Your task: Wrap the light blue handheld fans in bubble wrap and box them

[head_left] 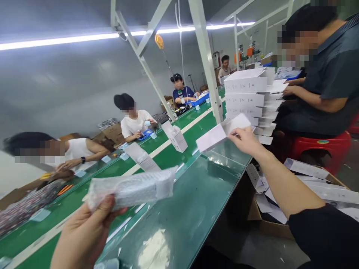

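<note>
The left hand [81,228] was closed on one end of a wrapped packet [143,186], its thumb on the near face and its fingers behind; the rest of the packet stuck out to the right of that hand, above the glassy desk [182,213]. The right hand [246,142] was pinched on the flap end of a white box [211,139], whose body reached out to its left. Just beyond that hand stood a stack of boxes [245,89].

The packet looked light, its cloudy wrap soft and perhaps slippery over something firmer; whether that was fragile could not be told. A hold around the filled middle would have steadied it better than the loose end. The box seemed thin, stiff card, easily creased, better taken by its side walls than its flap.
</note>
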Demonstrator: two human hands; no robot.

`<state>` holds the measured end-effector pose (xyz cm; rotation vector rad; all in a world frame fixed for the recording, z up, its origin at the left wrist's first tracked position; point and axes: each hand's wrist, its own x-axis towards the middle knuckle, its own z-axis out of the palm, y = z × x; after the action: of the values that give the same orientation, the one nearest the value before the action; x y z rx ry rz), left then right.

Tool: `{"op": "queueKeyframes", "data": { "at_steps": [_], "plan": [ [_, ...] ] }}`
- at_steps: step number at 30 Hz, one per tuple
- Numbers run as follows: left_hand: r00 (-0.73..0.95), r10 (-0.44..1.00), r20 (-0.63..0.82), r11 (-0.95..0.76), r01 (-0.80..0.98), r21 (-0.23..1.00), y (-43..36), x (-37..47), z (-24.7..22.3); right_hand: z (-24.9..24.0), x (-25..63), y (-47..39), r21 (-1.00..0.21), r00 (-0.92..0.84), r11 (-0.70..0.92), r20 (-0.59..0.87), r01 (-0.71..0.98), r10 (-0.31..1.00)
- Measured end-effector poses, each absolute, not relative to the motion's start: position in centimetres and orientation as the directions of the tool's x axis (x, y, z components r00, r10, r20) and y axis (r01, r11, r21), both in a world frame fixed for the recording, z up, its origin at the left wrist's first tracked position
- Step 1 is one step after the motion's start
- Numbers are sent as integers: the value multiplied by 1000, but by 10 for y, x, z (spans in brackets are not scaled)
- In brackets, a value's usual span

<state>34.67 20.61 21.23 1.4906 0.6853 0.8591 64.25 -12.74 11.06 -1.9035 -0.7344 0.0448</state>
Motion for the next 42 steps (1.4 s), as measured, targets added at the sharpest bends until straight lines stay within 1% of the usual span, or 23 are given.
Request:
{"op": "queueKeyframes", "data": {
  "at_steps": [2,3,4,6,7,8,10,12,14,16,18,20,22,24,26,29,31,33,35,37,39,41,42],
  "plan": [
    [488,837,247,-159,-215,964,204,341,227,120,618,-96,-762,767,-310,353,568,536],
    [469,830,304,-188,-278,942,201,340,233,127,605,-78,-716,718,-309,374,626,588],
    [460,816,351,-209,-331,920,196,340,239,134,591,-58,-653,629,-281,389,704,673],
    [483,774,409,-225,-393,892,187,342,245,147,566,-20,-553,406,-145,384,820,829],
    [508,750,424,-229,-403,886,185,343,246,151,556,-2,-522,285,-54,374,851,882],
    [530,728,435,-240,-397,886,184,342,245,153,548,14,-497,162,44,364,867,917],
    [573,694,436,-297,-323,898,187,337,243,150,536,41,-464,-63,233,353,855,933],
    [626,674,392,-388,-151,909,197,324,242,138,528,61,-500,-155,326,352,803,923],
    [662,672,333,-478,44,877,209,306,245,122,521,76,-593,-128,321,343,739,930],
    [672,678,297,-543,185,819,219,288,253,109,511,90,-680,-75,307,349,666,934],
    [677,681,279,-605,306,735,225,272,265,104,497,106,-698,-84,373,410,611,908],
    [690,683,240,-667,455,590,227,262,279,106,483,123,-662,-154,467,475,586,866],
    [697,687,206,-712,588,384,226,255,292,111,472,138,-631,-238,536,497,561,835],
    [700,691,180,-722,657,215,223,252,302,114,465,148,-624,-290,567,495,538,819],
    [702,698,144,-716,682,148,221,249,308,112,462,153,-636,-301,576,495,514,815],
    [721,685,100,-727,670,147,219,247,309,104,463,153,-694,-265,566,502,445,823],
    [757,644,106,-765,637,101,216,248,306,101,462,153,-710,-244,567,514,417,823],
    [809,579,103,-812,583,-8,212,254,303,101,459,154,-687,-255,585,529,431,810],
    [877,477,62,-868,481,-127,207,265,298,104,455,156,-648,-285,599,532,470,798],
    [927,374,30,-907,372,-198,205,277,293,106,451,158,-611,-297,599,528,517,795],
    [940,329,87,-914,341,-219,206,287,285,107,448,158,-592,-289,581,517,559,805],
    [926,323,197,-911,361,-199,210,292,274,106,448,157,-599,-275,549,490,583,827],
    [925,308,221,-921,349,-176,211,293,267,105,448,156,-610,-268,533,475,587,838]
  ]
}}
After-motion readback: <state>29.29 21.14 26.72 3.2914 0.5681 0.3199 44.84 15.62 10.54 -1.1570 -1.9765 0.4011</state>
